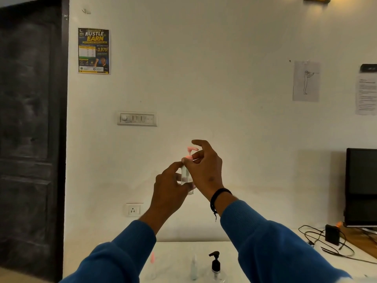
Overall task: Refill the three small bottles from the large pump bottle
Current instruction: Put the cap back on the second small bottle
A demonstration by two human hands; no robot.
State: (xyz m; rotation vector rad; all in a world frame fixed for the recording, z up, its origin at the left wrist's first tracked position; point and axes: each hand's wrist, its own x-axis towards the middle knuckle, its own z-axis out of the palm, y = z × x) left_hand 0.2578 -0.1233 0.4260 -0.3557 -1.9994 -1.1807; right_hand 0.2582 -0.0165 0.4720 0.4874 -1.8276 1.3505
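I hold a small clear bottle point(186, 176) with a pink pump top up in front of the wall, well above the table. My left hand point(170, 188) grips its body. My right hand point(204, 168) pinches the pink collar at its neck. Down on the white table point(175, 254) stand another small bottle with a pink top point(152, 266), a small clear bottle with a pale top point(193, 268), and the large bottle with a black pump point(215, 266) at the frame's bottom edge.
A black monitor point(361, 186) stands at the right, with a black adapter point(332, 234) and tangled cables point(330, 248) in front of it. A dark door point(30, 129) fills the left side. A wall socket point(133, 209) sits behind the table.
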